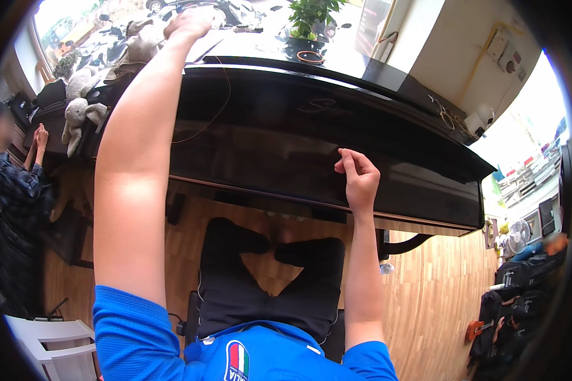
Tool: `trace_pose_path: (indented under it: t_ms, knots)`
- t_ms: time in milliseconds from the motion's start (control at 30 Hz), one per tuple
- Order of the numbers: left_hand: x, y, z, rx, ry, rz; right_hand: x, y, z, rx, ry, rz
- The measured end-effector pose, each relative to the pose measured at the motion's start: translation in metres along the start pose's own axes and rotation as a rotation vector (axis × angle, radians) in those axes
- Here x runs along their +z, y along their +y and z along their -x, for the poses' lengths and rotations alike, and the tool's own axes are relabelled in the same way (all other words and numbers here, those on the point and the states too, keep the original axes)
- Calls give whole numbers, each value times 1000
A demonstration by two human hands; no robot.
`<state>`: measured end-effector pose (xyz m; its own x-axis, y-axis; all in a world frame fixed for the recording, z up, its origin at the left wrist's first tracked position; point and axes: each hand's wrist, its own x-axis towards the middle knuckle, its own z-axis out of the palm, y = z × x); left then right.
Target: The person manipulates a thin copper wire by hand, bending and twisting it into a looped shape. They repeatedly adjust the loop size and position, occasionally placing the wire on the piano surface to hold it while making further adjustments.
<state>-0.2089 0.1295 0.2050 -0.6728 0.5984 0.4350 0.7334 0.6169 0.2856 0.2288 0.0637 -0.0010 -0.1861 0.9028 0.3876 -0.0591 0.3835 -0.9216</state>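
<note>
My left hand [189,24] reaches far forward above the top of a glossy black piano [260,114]. Its fingers look closed, but glare hides what they hold, if anything. A thin reddish-brown string [227,95] curves down across the piano's front and passes behind my left arm; where its ends lie is hidden. Just right of my left hand, a dark narrow piece with small pegs [246,29] lies at the back of the top. My right hand [360,181] is raised before the piano front, thumb and forefinger pinched together. Anything between them is too small to make out.
A potted plant [308,38] and a grey plush toy [79,117] sit on the piano. Coiled cord [450,119] lies at its right end. A person in a plaid shirt [13,174] is at far left. A white chair [54,346] and black bags [521,305] stand nearby.
</note>
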Motion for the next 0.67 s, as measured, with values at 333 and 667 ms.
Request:
trace_pose_path:
  t_ms: [333,667]
  knots:
    - [57,-126,-47,198,-173,-265,6,1,-2,1,-4,21]
    - [50,-112,-45,159,-233,19,0,5,-1,-4,4,38]
